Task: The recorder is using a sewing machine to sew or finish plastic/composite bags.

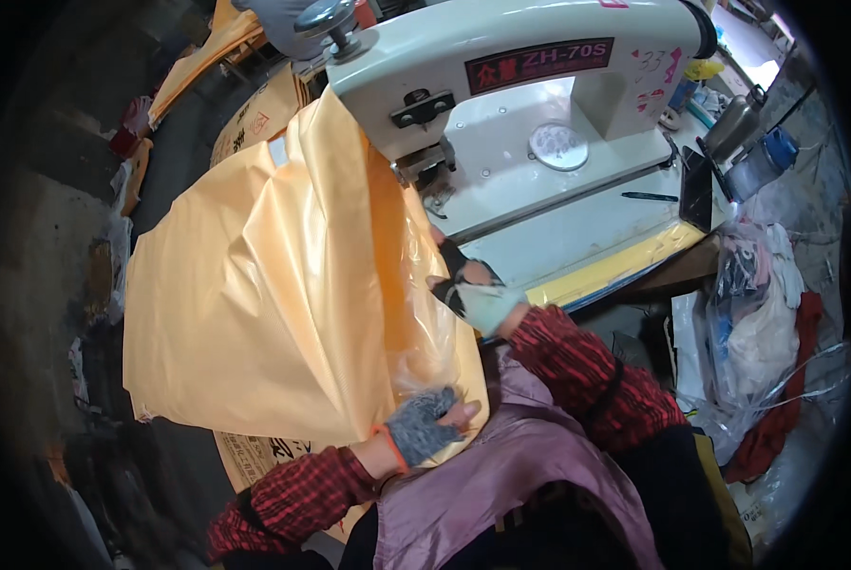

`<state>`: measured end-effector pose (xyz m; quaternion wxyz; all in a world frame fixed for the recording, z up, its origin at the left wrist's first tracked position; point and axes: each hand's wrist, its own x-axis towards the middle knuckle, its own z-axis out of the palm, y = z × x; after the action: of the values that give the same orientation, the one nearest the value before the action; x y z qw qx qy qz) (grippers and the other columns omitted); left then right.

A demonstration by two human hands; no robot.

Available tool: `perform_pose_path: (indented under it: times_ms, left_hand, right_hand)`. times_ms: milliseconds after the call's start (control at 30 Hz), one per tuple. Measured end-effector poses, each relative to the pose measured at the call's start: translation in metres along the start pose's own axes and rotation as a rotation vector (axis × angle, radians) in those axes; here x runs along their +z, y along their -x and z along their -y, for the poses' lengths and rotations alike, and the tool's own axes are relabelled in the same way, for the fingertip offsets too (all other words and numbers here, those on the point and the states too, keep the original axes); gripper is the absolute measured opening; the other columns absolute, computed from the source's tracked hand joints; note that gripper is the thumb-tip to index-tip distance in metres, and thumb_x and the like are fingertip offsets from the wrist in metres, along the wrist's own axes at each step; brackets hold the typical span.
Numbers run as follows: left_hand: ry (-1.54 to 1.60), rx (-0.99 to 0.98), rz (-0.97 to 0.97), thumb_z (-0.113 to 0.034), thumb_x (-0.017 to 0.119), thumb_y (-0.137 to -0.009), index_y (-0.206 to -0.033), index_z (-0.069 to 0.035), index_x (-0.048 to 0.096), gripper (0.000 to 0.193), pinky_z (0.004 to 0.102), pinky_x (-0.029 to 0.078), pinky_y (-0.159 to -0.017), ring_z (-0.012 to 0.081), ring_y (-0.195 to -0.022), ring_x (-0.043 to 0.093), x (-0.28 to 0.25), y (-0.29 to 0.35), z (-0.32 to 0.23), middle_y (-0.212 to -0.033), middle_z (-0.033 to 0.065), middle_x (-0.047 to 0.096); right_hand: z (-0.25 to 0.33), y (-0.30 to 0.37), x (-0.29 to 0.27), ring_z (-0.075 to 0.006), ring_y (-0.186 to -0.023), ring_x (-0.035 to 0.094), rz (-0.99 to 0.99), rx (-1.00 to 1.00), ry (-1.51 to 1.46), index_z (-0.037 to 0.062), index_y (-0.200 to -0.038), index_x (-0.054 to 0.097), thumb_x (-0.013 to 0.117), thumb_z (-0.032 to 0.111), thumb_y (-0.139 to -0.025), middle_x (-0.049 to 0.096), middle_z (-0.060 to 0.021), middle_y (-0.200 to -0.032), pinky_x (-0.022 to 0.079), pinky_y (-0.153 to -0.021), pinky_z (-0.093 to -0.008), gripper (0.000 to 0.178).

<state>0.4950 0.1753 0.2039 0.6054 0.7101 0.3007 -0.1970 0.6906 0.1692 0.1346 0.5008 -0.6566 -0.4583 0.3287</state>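
A large yellow-orange woven sack hangs in folds under the head of a white sewing machine. Its mouth gapes on the right side, where a crumpled clear plastic liner shows inside. My left hand, in a grey fuzzy fingerless glove, grips the sack's near edge, thumb resting on the fabric. Farther up that edge, beside the machine bed, my right hand, in a black and pale glove, pinches the sack's rim. The sack's upper edge reaches the presser foot area; the needle itself cannot be made out.
On the machine table lie a pen, a dark phone and a round white disc. A metal bottle and a blue-lidded cup stand at the right. Plastic bags hang below them. Printed sacks lie behind.
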Motion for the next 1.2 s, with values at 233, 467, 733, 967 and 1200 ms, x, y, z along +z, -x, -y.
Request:
perform_pose_path:
  times_ms: [233, 467, 733, 967, 1200]
  left_hand:
    - [-0.952, 0.184, -0.241, -0.041, 0.065, -0.075, -0.108, 0.001, 0.054, 0.055, 0.0422, 0.047, -0.079, 0.0379, -0.091, 0.058, -0.05, -0.031, -0.051, -0.101, 0.0217, 0.058]
    - [-1.225, -0.448, 0.395, -0.063, 0.057, -0.073, -0.111, 0.0, 0.056, 0.073, 0.0418, 0.045, -0.084, 0.0368, -0.098, 0.058, -0.068, -0.001, -0.01, -0.103, 0.0185, 0.062]
    - [-1.102, 0.203, -0.101, -0.027, 0.058, -0.077, -0.093, -0.005, 0.057, 0.027, 0.0436, 0.049, -0.069, 0.0343, -0.082, 0.061, -0.039, 0.007, 0.02, -0.087, 0.0179, 0.063]
    - [-1.118, 0.372, -0.054, -0.022, 0.057, -0.075, -0.093, -0.004, 0.055, 0.026, 0.0438, 0.048, -0.055, 0.0341, -0.065, 0.061, -0.018, 0.008, 0.009, -0.07, 0.015, 0.061]
    - [-1.175, 0.454, 0.322, -0.014, 0.049, -0.078, -0.09, -0.003, 0.065, 0.023, 0.0406, 0.051, -0.064, 0.0323, -0.076, 0.063, 0.014, -0.006, -0.041, -0.081, 0.0163, 0.065]
  right_hand:
    - [-0.034, 0.085, 0.018, -0.0343, -0.108, 0.048, 0.175, -0.248, 0.145, 0.0115, -0.117, 0.054, 0.047, 0.025, -0.09, 0.051, -0.021, -0.114, 0.036, -0.095, -0.0362, 0.031]
    - [-0.043, 0.11, 0.033, -0.0331, -0.075, 0.056, 0.273, 0.056, 0.188, 0.0052, -0.099, 0.055, 0.04, 0.025, -0.093, 0.056, -0.0192, -0.09, 0.043, -0.065, -0.0428, 0.026]
    - [-0.055, 0.113, 0.046, -0.0247, -0.064, 0.053, 0.353, -0.217, 0.208, 0.0076, -0.085, 0.049, 0.043, 0.016, -0.085, 0.049, -0.0121, -0.071, 0.042, -0.057, -0.0347, 0.011]
    - [0.029, 0.1, 0.022, -0.0307, -0.074, 0.053, 0.147, 0.251, -0.007, 0.0075, -0.097, 0.05, 0.044, 0.029, -0.092, 0.051, -0.0187, -0.077, 0.043, -0.069, -0.0384, 0.023]
    - [-0.029, 0.11, 0.039, -0.029, -0.069, 0.051, 0.333, 0.039, 0.369, -0.0042, -0.121, 0.042, 0.051, 0.019, -0.089, 0.054, -0.0237, -0.101, 0.045, -0.07, -0.0323, 0.041]
